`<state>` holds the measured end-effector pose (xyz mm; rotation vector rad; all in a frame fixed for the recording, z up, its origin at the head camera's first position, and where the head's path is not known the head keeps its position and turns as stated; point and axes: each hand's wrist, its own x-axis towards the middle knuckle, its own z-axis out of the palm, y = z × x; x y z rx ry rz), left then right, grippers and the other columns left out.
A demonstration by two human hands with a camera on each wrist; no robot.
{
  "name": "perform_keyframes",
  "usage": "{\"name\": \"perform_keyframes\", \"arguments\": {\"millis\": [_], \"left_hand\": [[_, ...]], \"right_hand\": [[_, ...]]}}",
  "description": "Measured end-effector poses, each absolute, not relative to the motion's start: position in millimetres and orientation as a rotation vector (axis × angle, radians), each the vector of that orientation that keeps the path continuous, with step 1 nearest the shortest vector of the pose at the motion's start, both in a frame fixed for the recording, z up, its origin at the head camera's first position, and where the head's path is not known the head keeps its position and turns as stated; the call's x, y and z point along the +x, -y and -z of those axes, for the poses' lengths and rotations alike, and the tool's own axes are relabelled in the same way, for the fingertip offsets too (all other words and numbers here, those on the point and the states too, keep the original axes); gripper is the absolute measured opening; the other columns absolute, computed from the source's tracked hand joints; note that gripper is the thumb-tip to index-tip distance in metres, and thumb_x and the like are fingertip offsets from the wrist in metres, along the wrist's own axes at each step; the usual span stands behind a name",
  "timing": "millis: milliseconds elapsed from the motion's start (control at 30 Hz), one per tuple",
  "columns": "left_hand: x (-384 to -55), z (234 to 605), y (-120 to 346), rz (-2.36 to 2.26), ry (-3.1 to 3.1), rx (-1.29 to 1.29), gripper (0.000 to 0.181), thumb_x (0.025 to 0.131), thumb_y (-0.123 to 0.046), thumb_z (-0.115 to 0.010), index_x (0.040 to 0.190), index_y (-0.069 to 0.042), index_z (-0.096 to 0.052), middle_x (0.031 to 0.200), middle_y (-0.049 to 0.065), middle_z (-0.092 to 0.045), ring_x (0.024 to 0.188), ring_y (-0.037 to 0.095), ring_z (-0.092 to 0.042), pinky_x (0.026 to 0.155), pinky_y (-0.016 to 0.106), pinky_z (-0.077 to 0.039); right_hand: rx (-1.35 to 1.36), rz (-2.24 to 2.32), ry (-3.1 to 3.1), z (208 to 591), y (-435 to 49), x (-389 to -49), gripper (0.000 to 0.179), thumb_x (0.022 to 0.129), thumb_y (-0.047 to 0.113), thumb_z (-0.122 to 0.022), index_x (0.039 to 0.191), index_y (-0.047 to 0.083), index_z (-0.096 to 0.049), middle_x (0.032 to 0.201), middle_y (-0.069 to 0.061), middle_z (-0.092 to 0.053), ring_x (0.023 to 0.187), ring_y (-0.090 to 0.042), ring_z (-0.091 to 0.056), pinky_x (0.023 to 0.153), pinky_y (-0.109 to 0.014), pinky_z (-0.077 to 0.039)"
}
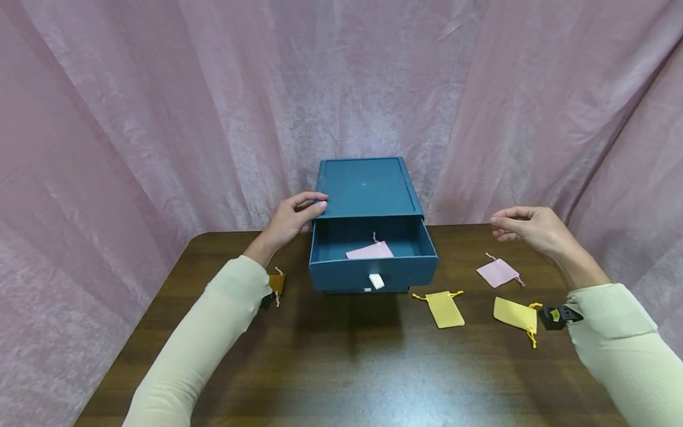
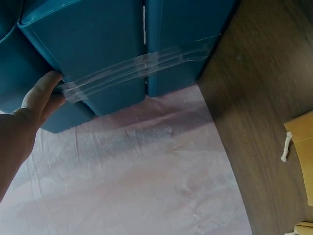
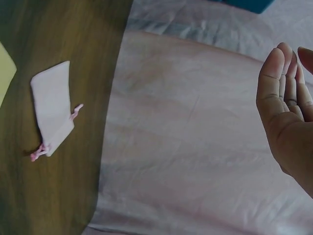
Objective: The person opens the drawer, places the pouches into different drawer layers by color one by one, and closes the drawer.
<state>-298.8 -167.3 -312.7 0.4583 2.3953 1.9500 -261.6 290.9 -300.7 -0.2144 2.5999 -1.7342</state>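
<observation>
A teal drawer box (image 1: 368,187) stands at the back of the table with its drawer (image 1: 373,273) pulled out. Inside the drawer lies a pink drawstring pouch (image 1: 370,250). My left hand (image 1: 293,218) rests on the box's front left top corner, fingers fairly straight. In the left wrist view, its fingertips touch the box near a strip of clear tape (image 2: 142,66). My right hand (image 1: 536,231) hovers in the air to the right, fingers loosely bent and holding nothing. Nearest below it is another pink pouch (image 1: 499,273), flat on the table.
Two yellow pouches (image 1: 445,309) lie right of the drawer front. Brown pouches (image 2: 304,152) lie left of the box, partly hidden by the left arm in the head view. A white pull tab (image 1: 376,281) sits on the drawer front. Pink curtain (image 1: 213,118) hangs behind the table.
</observation>
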Motion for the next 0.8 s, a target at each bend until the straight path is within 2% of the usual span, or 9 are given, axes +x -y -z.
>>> {"name": "perform_keyframes", "arguments": {"millis": [200, 500, 800], "left_hand": [[-299.8, 313.3, 167.7, -1.956, -2.384, 0.458, 0.038, 0.1, -0.025, -0.064, 0.133, -0.006, -0.062, 0.138, 0.014, -0.056, 0.114, 0.027, -0.055, 0.097, 0.049, -0.05], [-299.9, 313.3, 168.2, -1.951, -2.395, 0.468, 0.038, 0.1, -0.025, -0.063, 0.133, -0.006, -0.062, 0.134, 0.014, -0.058, 0.105, 0.024, -0.056, 0.085, 0.033, -0.053], [-298.5, 312.6, 167.2, -1.969, -2.383, 0.466, 0.038, 0.1, -0.024, -0.063, 0.133, -0.005, -0.062, 0.13, 0.013, -0.06, 0.096, 0.02, -0.054, 0.076, 0.027, -0.051]], "right_hand": [[-0.182, 1.722, -2.591, 310.8, -300.5, -265.8, 0.014, 0.097, 0.018, -0.068, 0.087, 0.027, -0.071, 0.078, 0.013, -0.072, 0.074, -0.004, -0.069, 0.072, -0.018, -0.056], [-0.171, 1.655, -2.635, 327.6, -312.3, -270.1, 0.017, 0.1, 0.02, -0.064, 0.088, 0.031, -0.07, 0.08, 0.018, -0.071, 0.075, -0.002, -0.069, 0.075, -0.013, -0.052], [-0.145, 1.754, -2.558, 340.9, -320.0, -274.2, 0.022, 0.1, 0.01, -0.06, 0.088, 0.025, -0.071, 0.081, 0.018, -0.07, 0.075, -0.001, -0.068, 0.072, -0.019, -0.056]]}}
